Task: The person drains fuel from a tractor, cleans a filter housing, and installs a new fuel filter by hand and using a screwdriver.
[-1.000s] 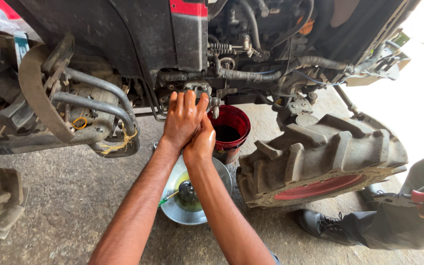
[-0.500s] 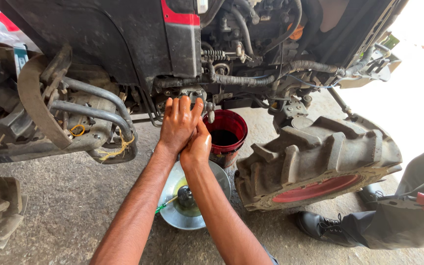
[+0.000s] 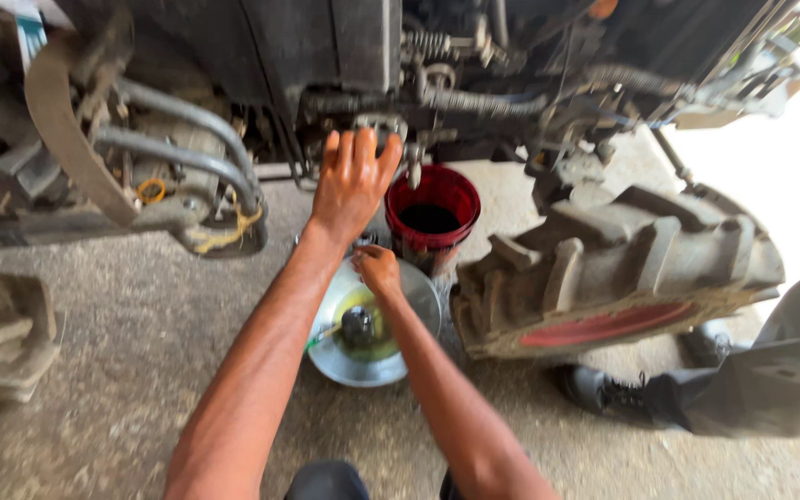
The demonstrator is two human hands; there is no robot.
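Observation:
My left hand reaches up to a metal fitting on the underside of a tractor, fingers spread against it. My right hand has come down low, fingers curled, just above a round metal pan on the concrete. The pan holds yellowish oil and a dark cylindrical part. Whether the right hand holds anything small I cannot tell. A red bucket with dark liquid stands right behind the pan.
A lugged tractor tyre lies to the right of the bucket. Grey hoses and engine parts hang at the left. Another person's black boot and trouser leg are at the right.
My right hand left the fitting and dropped toward the pan. My left hand stayed up at the fitting. The view moved closer.

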